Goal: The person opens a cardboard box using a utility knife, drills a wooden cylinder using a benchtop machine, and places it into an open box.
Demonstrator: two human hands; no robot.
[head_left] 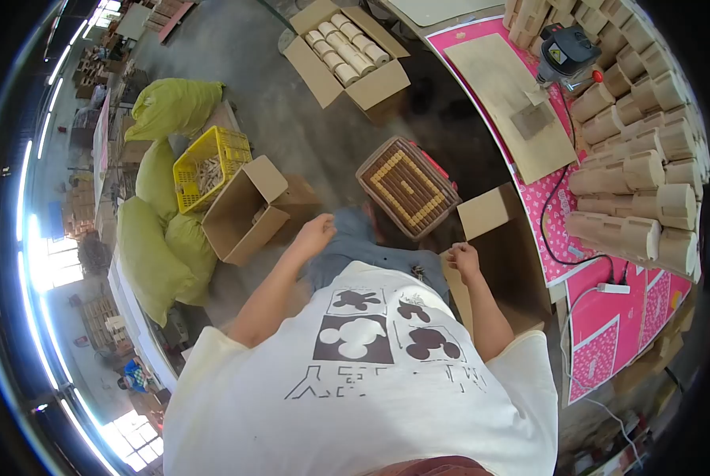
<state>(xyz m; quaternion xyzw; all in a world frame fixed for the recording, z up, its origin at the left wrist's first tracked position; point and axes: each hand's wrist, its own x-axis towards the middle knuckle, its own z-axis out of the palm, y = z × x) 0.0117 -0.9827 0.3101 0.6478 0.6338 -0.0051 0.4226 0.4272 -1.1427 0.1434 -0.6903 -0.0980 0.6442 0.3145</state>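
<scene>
My left hand (316, 235) hangs in front of my left hip with its fingers curled in. Whatever they hold, if anything, is too small to make out. The nearest container to it is an open cardboard box (234, 216) on the floor. My right hand (463, 260) is beside the upper edge of another open cardboard box (507, 258), fingers bent together; I cannot see anything in them, nor tell whether they touch the box. A stool with a brown and yellow slatted seat (406, 189) stands ahead, between my hands.
At right, a pink-covered table (556, 213) carries a board (502, 99), a dark power tool (567, 54), a cable and stacked wooden pieces (636, 186). Ahead is a carton of wooden cylinders (311, 63). A yellow crate (186, 176) and yellow-green sacks (152, 254) lie left.
</scene>
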